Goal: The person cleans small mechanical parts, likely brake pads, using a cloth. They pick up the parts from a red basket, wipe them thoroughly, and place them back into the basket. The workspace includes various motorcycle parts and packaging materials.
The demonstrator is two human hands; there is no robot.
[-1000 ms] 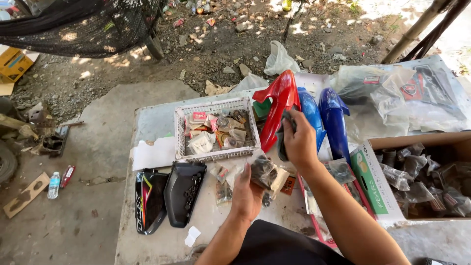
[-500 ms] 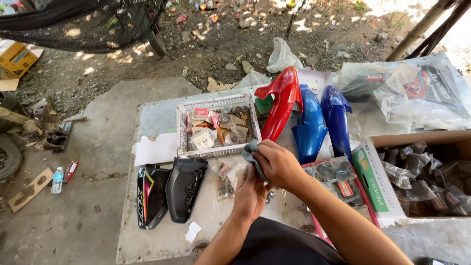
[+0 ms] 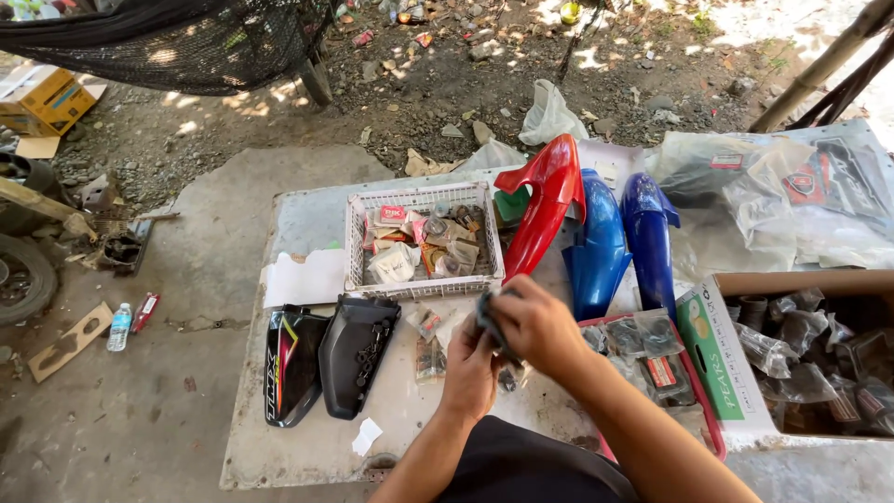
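Two black side panels are lying at the left of the tabletop, with a white basket of small parts behind. The left hand and right hand are meeting mid-table, both pinching one small dark bagged part. Red and blue fenders are leaning at right, beside a cardboard box.

Single head view, looking steeply down and forward over table, close above hands; ground beyond.
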